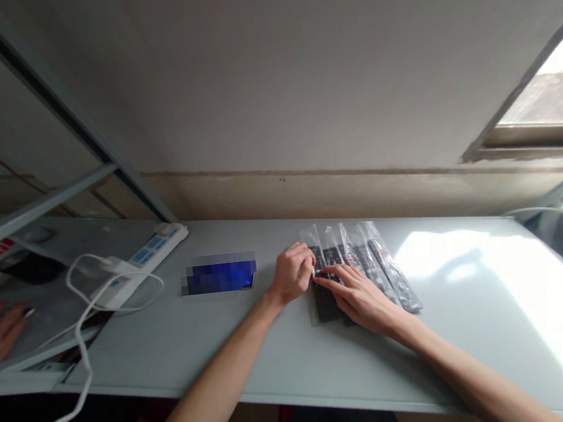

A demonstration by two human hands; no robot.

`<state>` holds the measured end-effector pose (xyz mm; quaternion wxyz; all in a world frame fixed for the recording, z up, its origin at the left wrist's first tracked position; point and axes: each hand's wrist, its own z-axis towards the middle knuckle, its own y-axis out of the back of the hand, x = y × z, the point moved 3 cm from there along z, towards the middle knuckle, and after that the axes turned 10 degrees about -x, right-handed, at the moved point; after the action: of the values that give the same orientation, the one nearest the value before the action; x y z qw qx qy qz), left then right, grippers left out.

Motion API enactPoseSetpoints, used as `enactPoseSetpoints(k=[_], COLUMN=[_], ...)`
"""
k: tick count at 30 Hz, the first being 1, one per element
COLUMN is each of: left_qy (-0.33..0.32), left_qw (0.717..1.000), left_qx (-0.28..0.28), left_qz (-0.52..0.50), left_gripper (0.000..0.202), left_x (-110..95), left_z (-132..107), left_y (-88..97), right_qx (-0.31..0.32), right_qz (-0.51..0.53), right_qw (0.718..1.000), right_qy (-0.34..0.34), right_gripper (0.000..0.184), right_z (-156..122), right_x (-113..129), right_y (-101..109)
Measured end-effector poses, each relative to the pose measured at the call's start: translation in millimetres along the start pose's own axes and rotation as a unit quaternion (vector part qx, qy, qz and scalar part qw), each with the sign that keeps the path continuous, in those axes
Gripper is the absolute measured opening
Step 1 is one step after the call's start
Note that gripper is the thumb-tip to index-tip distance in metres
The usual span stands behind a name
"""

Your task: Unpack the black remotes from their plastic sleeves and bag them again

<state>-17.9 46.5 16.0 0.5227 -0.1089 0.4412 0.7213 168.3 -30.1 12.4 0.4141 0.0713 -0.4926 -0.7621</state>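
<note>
Left hand is seen at the left end of a row of dark, button-faced remote controls, its fingers curled inward; whether anything is pinched between the fingertips cannot be told. Right hand is laid across the middle of the row, palm downward, fingers extended and held fairly close together, with the foremost fingertips brought up to the left hand. Whether anything is gripped by it cannot be told either.

The remote controls are laid side by side on a grey tabletop, each enclosed in a clear plastic bag, with the rightmost set at a slant. To the left of the hands, a blue object is noted lying flat, its surface obscured by pixelation. Farther left, a white power strip is placed diagonally, with a white cable looped beside it. Beyond the metal frame, another person's hand is observed.
</note>
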Motion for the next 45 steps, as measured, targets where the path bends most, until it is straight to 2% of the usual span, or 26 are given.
enactPoseSetpoints(k=[3,5,8,11,14,19,24,28,32,35,39,45], left_qy=[0.003,0.025,0.059,0.062,0.055,0.068,0.082,0.068,0.043,0.033,0.06,0.052], left_qw=[0.999,0.999,0.997,0.996,0.997,0.996,0.993,0.992,0.991,0.986,0.983,0.978], left_qx=[-0.026,-0.033,-0.05,-0.055,-0.035,0.003,0.041,0.074,0.108,0.144,0.156,0.17], left_qz=[-0.03,-0.026,-0.003,0.013,0.031,0.053,0.072,0.073,0.068,0.08,0.08,0.108], left_gripper=[0.056,0.06,0.052,0.04,0.042,0.045,0.04,0.036,0.034,0.025,0.015,0.024], left_x=[-2.2,0.3,4.9,7.0,9.1,15.9,16.7,11.4,6.9,4.6,-0.3,-8.3], left_z=[1.1,0.4,-0.5,-0.4,-0.9,-5.8,-7.1,-4.1,-3.4,-4.0,-2.3,0.4], left_y=[2.4,0.0,-3.6,-5.2,-7.5,-13.3,-16.2,-17.4,-18.0,-17.9,-14.9,-13.2], right_qx=[0.009,0.013,0.017,0.014,0.022,0.031,-0.021,-0.042,-0.035,-0.017,-0.004,-0.001], right_qz=[-0.011,-0.018,-0.019,-0.013,-0.005,-0.018,-0.019,-0.036,-0.045,-0.029,-0.028,-0.05], right_qw=[1.0,1.0,1.0,1.0,0.999,0.999,1.0,0.998,0.998,0.999,0.999,0.999], right_qy=[-0.004,-0.005,-0.005,0.011,0.031,0.024,0.0,-0.021,-0.034,-0.032,-0.022,-0.019], right_gripper=[0.056,0.055,0.058,0.051,0.044,0.048,0.034,0.027,0.022,0.023,0.027,0.028], right_z=[-0.3,0.0,0.7,0.6,-1.0,-4.6,-3.9,-2.6,-0.3,2.4,4.0,1.6], right_x=[-0.9,-0.4,0.0,1.0,3.5,7.6,9.0,2.3,-11.1,-18.2,-21.0,-16.2], right_y=[-0.4,0.3,0.8,1.1,0.7,-0.7,3.0,5.0,5.9,8.3,11.9,11.0])
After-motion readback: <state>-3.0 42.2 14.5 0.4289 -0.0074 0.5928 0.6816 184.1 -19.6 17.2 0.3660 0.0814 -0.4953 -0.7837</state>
